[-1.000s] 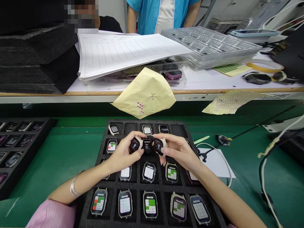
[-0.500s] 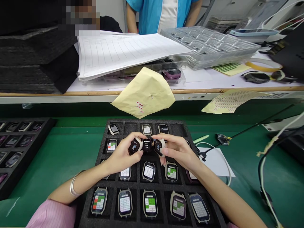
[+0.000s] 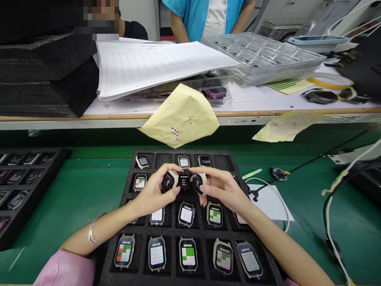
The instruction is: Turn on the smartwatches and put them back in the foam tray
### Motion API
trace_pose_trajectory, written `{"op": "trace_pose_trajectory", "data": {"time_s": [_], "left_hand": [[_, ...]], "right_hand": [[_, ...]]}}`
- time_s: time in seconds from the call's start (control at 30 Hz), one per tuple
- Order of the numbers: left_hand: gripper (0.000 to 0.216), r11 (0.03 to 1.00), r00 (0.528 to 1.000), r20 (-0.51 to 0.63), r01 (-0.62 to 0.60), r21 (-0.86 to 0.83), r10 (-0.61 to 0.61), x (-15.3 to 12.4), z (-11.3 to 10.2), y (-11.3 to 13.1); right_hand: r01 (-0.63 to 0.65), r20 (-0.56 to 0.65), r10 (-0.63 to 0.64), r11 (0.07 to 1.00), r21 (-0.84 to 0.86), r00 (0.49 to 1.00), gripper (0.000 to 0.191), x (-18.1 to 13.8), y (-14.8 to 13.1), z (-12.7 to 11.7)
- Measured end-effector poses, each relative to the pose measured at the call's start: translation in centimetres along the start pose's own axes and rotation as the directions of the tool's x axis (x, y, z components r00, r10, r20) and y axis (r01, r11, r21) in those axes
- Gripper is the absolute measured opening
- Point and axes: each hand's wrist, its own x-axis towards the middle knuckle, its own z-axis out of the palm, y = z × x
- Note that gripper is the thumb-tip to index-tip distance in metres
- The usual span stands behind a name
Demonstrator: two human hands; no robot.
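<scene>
My left hand is closed on a pale-cased smartwatch, its dark screen lit with a small graphic. In my right hand is a second pale smartwatch, pinched between thumb and fingers and tilted on edge. Between the two, a third smartwatch with lines of white text on black sits close to my fingertips; whether they touch it I cannot tell. Below lies a black foam tray with several watches in its compartments, such as one watch with green and white cells. My hands hide part of the middle rows.
Another foam tray of watches lies at the left. A shelf crosses ahead, bearing papers, clear plastic trays and stacked black foam. Cables hang at the right. Two people are beyond the shelf.
My hands and the two held watches have shifted only slightly. Beyond the shelf, the person in blue has moved a little to the right.
</scene>
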Motion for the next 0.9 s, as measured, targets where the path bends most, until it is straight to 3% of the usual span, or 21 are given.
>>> {"op": "trace_pose_trajectory", "data": {"time_s": [0.9], "left_hand": [[0.031, 0.997, 1.0, 0.008, 0.007, 0.073, -0.008, 0.1, -0.2, 0.14]], "right_hand": [[0.028, 0.022, -0.028, 1.0, -0.012, 0.999, 0.035, 0.11, 0.09, -0.31]]}}
